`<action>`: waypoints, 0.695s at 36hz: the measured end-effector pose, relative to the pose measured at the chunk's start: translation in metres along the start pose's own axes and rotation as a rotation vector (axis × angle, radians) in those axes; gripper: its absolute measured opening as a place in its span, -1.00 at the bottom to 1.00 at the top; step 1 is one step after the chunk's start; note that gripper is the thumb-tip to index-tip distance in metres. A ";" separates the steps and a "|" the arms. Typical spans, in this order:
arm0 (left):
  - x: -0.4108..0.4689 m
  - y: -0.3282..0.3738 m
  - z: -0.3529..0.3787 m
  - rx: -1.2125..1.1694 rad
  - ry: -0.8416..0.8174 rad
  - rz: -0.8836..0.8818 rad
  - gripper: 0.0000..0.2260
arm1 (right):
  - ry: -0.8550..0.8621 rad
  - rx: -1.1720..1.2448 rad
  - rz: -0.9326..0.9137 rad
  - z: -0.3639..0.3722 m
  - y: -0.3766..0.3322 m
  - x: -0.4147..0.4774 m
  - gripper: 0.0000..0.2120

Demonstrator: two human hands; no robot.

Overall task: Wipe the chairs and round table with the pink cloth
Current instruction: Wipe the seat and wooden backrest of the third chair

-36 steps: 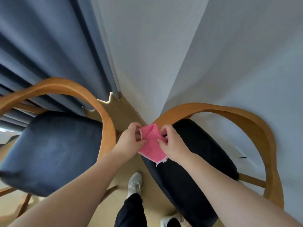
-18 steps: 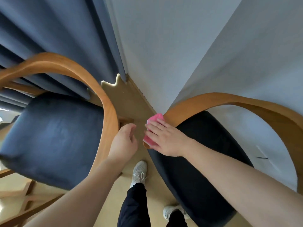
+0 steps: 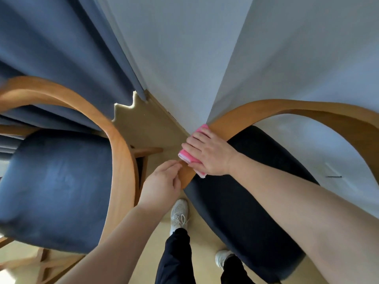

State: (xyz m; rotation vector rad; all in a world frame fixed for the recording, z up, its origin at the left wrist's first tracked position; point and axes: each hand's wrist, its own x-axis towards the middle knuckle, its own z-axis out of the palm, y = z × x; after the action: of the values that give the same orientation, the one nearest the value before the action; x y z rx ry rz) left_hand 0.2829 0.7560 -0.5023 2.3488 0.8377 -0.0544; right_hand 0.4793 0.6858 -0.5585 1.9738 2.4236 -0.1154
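The cloth (image 3: 185, 157) is bright pink and folded into a small thick pad, with a paler, whitish edge showing at its near corners. It lies over the left end of the right chair's rail (image 3: 287, 108), near the middle of my view. My right hand (image 3: 209, 153) lies flat on top of it, fingers straight and close together, pressing it onto the wood. Pink shows past my fingertips at 11 o'clock, along the outer side of my fingers, and under my palm at 6 o'clock.

My left hand (image 3: 162, 183) sits just at 7 o'clock of the cloth. Its fingers are loosely curled and hold nothing. They are just beside the rail's end; I cannot tell whether they touch it.

The rail is smooth, honey-coloured bent wood, one broad band curving out toward 3 o'clock. Below it the right seat (image 3: 246, 191) is a rounded pad in dark, almost black fabric.

At 9 o'clock stands the left chair (image 3: 121, 152), with the same bent-wood band and a blue, velvety seat (image 3: 55, 181) with soft rounded corners.

A blue curtain (image 3: 61, 58) hangs in heavy folds at 10 o'clock. Pale plain walls (image 3: 184, 48) meet in a corner at 12. The floor (image 3: 147, 130) is tan. At 6 o'clock are my dark trousers and a white mesh shoe (image 3: 179, 212).
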 end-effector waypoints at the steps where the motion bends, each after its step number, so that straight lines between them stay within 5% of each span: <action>1: 0.003 0.003 0.001 0.015 -0.018 0.034 -0.67 | 0.006 0.001 0.007 0.000 0.004 -0.001 -0.45; 25: 0.092 0.067 0.043 0.419 -0.270 0.269 -0.35 | -0.060 -0.052 0.410 -0.007 0.106 -0.055 -0.42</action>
State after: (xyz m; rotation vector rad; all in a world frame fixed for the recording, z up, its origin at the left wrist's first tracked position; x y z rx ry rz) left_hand 0.4024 0.7422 -0.5219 2.7407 0.3999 -0.4620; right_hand 0.5941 0.6538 -0.5534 2.3506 1.9158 -0.1022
